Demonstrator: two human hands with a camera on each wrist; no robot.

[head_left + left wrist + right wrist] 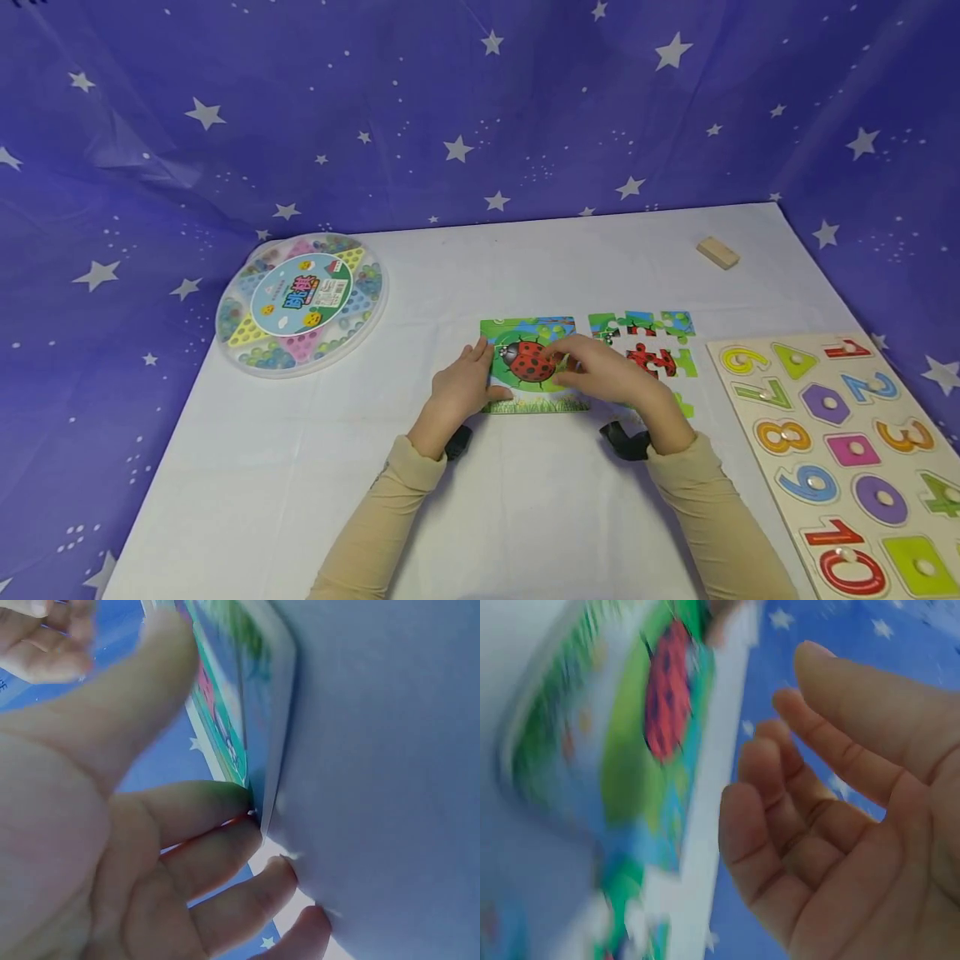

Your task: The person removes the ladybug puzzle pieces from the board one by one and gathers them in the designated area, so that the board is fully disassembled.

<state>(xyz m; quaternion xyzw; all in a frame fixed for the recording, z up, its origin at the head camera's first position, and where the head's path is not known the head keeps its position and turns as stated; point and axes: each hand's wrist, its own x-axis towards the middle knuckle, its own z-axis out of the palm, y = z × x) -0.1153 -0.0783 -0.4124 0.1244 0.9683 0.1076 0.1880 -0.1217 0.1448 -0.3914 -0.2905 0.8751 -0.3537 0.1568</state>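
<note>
A ladybug picture puzzle [536,406] lies flat on the white table, its red ladybug in the middle. At its left side rests my left hand [462,382], fingers mostly straight; in the left wrist view the fingertips meet the puzzle's edge [281,697]. My right hand [606,372] is over the puzzle's right part. The right wrist view shows that hand's fingers [754,832] loosely curved, with nothing between them and the thumb. Just right of the picture lie loose jigsaw pieces [677,322], green, blue and red, partly hidden under the right hand.
A round Chinese checkers set [300,296] with marbles lies at the back left. On the right is a wooden peg board [806,446] of numbers and shapes. A small wooden block [717,252] sits at the back right. Starry blue cloth [420,108] hangs behind the table [300,467].
</note>
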